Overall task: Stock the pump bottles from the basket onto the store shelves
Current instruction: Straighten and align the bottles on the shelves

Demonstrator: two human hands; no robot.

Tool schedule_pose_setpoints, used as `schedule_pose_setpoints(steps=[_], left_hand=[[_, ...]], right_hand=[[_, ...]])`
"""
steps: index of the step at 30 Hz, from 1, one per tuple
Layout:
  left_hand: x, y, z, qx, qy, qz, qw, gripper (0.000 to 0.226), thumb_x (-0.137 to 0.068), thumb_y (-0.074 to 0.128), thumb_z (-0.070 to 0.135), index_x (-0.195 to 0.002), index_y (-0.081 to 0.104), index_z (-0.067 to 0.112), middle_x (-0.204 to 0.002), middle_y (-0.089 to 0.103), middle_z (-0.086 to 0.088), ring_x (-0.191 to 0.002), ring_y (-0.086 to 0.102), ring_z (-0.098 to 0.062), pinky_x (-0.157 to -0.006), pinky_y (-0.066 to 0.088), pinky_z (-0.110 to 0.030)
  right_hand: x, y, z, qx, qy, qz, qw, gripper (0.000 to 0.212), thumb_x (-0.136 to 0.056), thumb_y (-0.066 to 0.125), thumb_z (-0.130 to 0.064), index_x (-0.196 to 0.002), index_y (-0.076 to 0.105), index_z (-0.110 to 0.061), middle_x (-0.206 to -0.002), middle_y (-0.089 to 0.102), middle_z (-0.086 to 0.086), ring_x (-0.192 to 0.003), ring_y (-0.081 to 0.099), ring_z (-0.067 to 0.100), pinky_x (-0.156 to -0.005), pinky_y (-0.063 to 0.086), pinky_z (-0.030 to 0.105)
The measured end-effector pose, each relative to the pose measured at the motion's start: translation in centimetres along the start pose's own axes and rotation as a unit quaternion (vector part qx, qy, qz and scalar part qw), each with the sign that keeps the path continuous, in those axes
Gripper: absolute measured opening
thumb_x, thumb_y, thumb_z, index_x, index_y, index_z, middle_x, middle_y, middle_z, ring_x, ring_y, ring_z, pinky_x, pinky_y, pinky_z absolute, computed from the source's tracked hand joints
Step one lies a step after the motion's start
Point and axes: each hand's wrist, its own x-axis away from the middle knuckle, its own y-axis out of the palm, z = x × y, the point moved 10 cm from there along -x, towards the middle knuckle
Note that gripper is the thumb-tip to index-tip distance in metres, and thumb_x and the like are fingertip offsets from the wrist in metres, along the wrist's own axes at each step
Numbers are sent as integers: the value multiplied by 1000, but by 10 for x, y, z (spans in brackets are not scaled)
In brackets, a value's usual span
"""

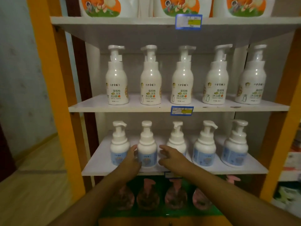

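From the head view, we reach both hands toward the second blue-label pump bottle (147,144), which stands upright on the lower shelf (97,159). Our left hand (132,158) touches its left side with relaxed fingers; our right hand (169,156) hovers just beside it, fingers spread, holding nothing.

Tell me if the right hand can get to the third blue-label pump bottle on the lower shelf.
Probably yes. The right hand hovers open just in front of the third blue-label pump bottle, which sits set back in the row, and nothing shows between them.
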Motion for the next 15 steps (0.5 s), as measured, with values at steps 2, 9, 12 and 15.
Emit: schedule_pose_setpoints(steps=[2, 9, 12, 15], left_hand=[[0, 0, -6, 7, 8, 1, 1000, 63, -83, 43, -16, -137, 30, 15, -147, 36, -9, -135, 36, -24, -107, 36, -36], [-3, 0, -14, 13, 13, -28, 999, 76, -79, 45, -18, -132, 29, 33, -152, 30, -2, -138, 33, -23, -110, 36, -46], [-4, 3, -13, 19, 5, -25, 999, 72, -81, 46, -16, -137, 29, 28, -151, 32, -1, -138, 34, -23, -110, 36, -48], [-6, 5, -12, 29, -6, -18, 999, 71, -82, 45, -16, -139, 29, 23, -151, 32, -3, -138, 33, -23, -110, 35, -47]], right_hand=[[-1, 10, -3, 7, -13, 1, 1000, 59, -87, 58, -11, -139, 34, -23, -145, 41, 1, -128, 44, 19, -93, 49, 33], [8, 14, 0, -33, -27, 22, 999, 64, -86, 56, -7, -140, 31, -32, -147, 40, 2, -123, 51, 23, -69, 45, 18], [12, 10, 1, -31, -26, 35, 999, 64, -86, 56, -7, -140, 31, -31, -146, 41, 1, -123, 51, 20, -82, 51, 28], [13, 11, 1, -33, -27, 29, 999, 68, -85, 58, -6, -142, 29, -30, -147, 40, 1, -128, 47, 20, -97, 50, 38]])
